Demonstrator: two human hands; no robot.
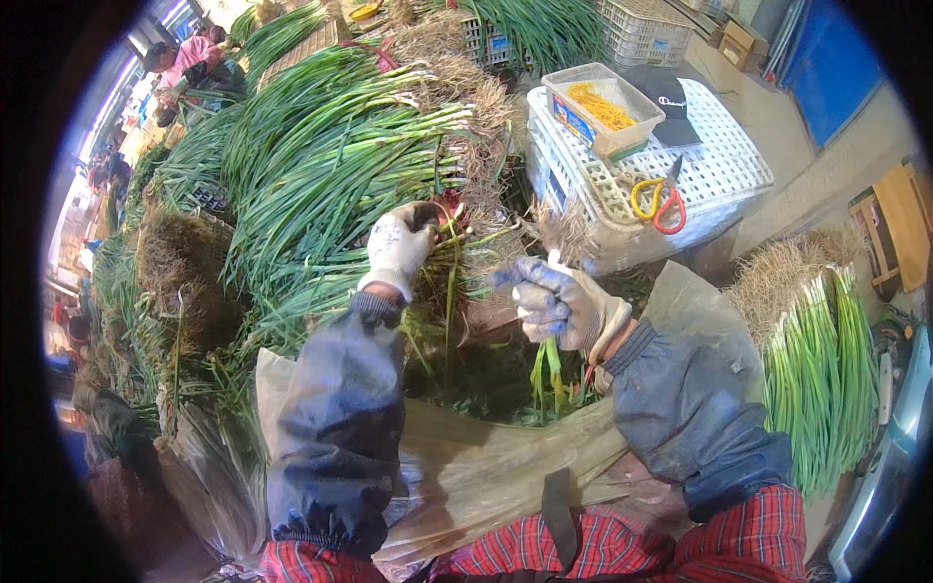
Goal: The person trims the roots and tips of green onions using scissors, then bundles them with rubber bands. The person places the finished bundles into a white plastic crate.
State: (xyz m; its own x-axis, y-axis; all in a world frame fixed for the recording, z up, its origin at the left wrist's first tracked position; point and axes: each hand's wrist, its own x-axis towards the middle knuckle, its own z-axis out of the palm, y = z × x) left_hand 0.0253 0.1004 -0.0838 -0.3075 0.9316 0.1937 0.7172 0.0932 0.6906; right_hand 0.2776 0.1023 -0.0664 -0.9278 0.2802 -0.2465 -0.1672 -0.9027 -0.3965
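A large heap of green onions, with white stems and dry brown roots pointing right, fills the middle left. My left hand, in a whitish work glove, is at the heap's near right edge, its fingers closed on an onion stem by a reddish patch. In front of me my right hand, in a stained glove, grips a green onion upright; the roots stick up above the fist and green leaves hang below it. Loose yellowish leaves dangle between the two hands.
A white plastic crate bears a tub of yellow rubber bands, a dark cap and red-and-yellow-handled scissors. More green onions lie at right, near a wooden stool. A person in pink works at upper left.
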